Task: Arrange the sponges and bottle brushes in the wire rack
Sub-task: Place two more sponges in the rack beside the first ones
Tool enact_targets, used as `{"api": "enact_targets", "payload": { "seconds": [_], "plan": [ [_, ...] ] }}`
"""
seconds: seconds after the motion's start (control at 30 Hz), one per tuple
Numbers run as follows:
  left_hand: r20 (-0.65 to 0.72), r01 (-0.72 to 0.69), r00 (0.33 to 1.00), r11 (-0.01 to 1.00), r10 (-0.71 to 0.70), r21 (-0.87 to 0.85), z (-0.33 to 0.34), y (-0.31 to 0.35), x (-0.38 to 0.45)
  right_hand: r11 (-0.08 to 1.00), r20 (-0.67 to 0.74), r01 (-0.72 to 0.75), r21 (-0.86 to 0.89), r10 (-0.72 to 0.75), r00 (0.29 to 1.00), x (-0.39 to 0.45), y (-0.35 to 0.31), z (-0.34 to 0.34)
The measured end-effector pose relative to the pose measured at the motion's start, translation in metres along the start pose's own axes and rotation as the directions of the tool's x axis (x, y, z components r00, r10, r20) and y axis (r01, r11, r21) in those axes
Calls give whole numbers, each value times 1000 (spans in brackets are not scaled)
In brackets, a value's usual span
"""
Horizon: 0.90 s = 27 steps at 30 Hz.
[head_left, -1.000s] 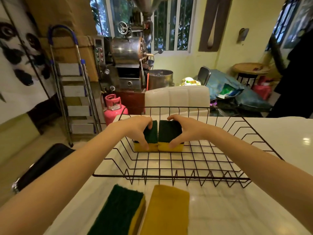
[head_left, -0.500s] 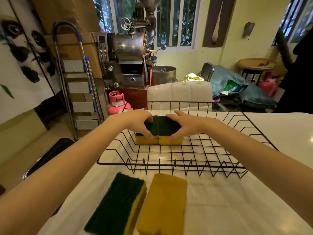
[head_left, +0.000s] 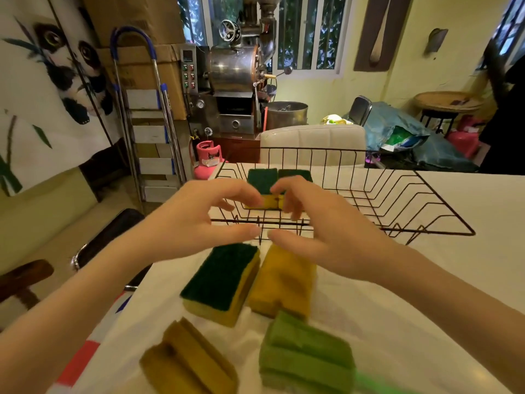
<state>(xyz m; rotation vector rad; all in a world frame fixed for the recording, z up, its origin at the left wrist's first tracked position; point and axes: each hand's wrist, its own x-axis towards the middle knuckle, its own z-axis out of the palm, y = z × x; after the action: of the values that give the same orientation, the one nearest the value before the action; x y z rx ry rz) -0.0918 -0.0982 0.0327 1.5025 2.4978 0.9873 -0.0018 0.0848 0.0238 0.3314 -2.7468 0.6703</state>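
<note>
Head view: both hands have let go of the two green-topped sponges, which now stand side by side in the wire rack, so that pair looks placed. The left hand and right hand have drawn back, each grip spread and empty, above the green-and-yellow sponge and yellow sponge on the table, probably next.
</note>
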Motion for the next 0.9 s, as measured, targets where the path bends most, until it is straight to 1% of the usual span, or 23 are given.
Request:
{"api": "enact_targets", "payload": {
  "seconds": [0.07,0.13,0.2,0.3,0.37,0.47,0.57,0.67,0.73,0.8,0.83,0.9],
  "plan": [
    [15,21,1000,999,-22,29,9,-4,-17,1000,120,-1,-25,4,993,-18,1,9],
    [86,60,994,997,-64,50,17,-10,-26,995,245,-2,-95,25,969,-30,7,20],
    [164,97,981,993,-106,67,23,-18,-30,991,308,-28,-134,68,949,-37,15,28],
    [252,139,957,989,-147,46,28,-30,-33,991,291,-114,-71,130,948,-40,25,32],
    [266,147,953,989,-142,2,30,-36,-35,988,321,-154,-4,147,936,-42,30,34],
    [282,138,951,990,-126,-26,32,-40,-39,990,320,-142,13,131,938,-45,37,40],
    [309,147,943,988,-126,-46,34,-45,-42,990,282,-137,27,124,951,-44,39,43],
    [304,152,944,987,-130,-49,34,-52,-44,989,250,-131,71,110,962,-42,37,35],
    [289,146,949,988,-126,-49,36,-54,-45,974,242,-185,130,150,959,-41,35,24],
    [273,141,954,988,-121,-56,38,-55,-45,911,241,-309,272,247,939,-39,35,14],
    [264,141,957,988,-121,-58,39,-56,-44,850,259,-391,354,312,914,-38,36,9],
    [247,141,961,988,-122,-58,41,-56,-44,687,360,-565,456,438,823,-37,40,3]
  ]
}}
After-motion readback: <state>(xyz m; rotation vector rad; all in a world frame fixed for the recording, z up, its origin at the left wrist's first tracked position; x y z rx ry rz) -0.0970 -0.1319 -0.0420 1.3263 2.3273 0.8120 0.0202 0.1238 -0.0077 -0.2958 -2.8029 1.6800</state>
